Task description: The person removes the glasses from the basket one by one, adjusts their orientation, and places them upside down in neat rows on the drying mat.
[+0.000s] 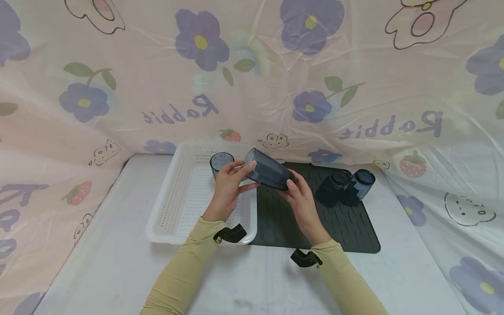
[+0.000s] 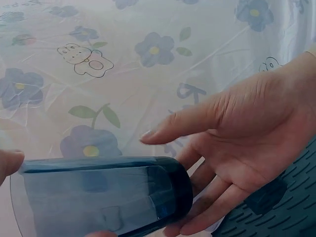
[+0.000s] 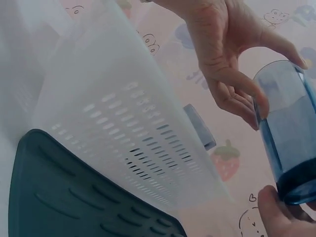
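A blue-grey clear drinking glass is held tilted in the air, its mouth toward the left and its thick base toward the right. My left hand grips it near the mouth, thumb on one side and fingers on the other. At the base my right hand touches the glass with its fingers; in the left wrist view the right thumb stands apart from the wall of the glass. Another glass stands in the white basket, partly hidden behind my left hand.
To the right of the basket lies a dark ridged mat. On its right side stand two more glasses, one darker and one bluer, close together. Patterned cloth rises behind the white table.
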A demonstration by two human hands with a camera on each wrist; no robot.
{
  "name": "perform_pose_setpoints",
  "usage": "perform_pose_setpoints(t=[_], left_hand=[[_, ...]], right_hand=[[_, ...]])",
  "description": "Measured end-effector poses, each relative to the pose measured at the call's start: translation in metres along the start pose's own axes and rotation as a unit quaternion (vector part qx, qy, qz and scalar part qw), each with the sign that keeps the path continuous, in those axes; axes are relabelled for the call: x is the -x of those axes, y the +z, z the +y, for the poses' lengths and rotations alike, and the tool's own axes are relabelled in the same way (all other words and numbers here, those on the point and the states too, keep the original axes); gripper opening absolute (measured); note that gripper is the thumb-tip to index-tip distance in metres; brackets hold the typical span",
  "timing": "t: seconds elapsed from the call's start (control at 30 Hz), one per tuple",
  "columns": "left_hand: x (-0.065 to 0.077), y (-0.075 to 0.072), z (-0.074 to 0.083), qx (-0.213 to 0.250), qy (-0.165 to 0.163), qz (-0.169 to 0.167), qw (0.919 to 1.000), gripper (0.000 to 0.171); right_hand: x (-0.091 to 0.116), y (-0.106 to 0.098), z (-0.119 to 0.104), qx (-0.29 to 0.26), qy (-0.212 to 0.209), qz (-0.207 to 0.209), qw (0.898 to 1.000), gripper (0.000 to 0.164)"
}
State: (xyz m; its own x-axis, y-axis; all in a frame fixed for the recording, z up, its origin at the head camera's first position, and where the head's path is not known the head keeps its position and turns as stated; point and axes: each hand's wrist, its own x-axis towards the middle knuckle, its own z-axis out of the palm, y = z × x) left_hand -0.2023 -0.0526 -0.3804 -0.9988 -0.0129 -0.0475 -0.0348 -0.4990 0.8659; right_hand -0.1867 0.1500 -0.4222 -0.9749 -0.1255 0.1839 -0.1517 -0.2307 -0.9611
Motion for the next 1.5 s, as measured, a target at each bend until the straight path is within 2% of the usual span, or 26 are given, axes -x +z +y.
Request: perform_pose_setpoints(t=[0.27, 0.57, 0.93, 1.27, 1.5], left_hand=[[0.0, -0.001, -0.001, -0.014, -0.005, -0.022, 0.9996, 0.066], [0.0, -0.006, 0.004, -0.03, -0.027, -0.062, 0.9973, 0.056], [0.001, -0.01, 0.006, -0.066, -0.038, -0.084, 0.9935, 0.05], [0.003, -0.01, 0.006, -0.056, -0.061, -0.092, 0.9923, 0.047], [0.004, -0.013, 0.006, -0.056, -0.077, -0.13, 0.9869, 0.049]], right_hand=[[-0.002, -0.003, 0.004, 0.027, -0.019, 0.014, 0.999, 0.05], [-0.004, -0.009, -0.002, 0.035, -0.028, 0.021, 0.999, 0.054], [-0.004, -0.008, -0.012, 0.001, -0.025, 0.049, 0.998, 0.05], [-0.003, -0.006, -0.017, -0.067, -0.021, 0.053, 0.996, 0.043], [-0.002, -0.004, -0.021, -0.12, -0.049, 0.037, 0.991, 0.049]])
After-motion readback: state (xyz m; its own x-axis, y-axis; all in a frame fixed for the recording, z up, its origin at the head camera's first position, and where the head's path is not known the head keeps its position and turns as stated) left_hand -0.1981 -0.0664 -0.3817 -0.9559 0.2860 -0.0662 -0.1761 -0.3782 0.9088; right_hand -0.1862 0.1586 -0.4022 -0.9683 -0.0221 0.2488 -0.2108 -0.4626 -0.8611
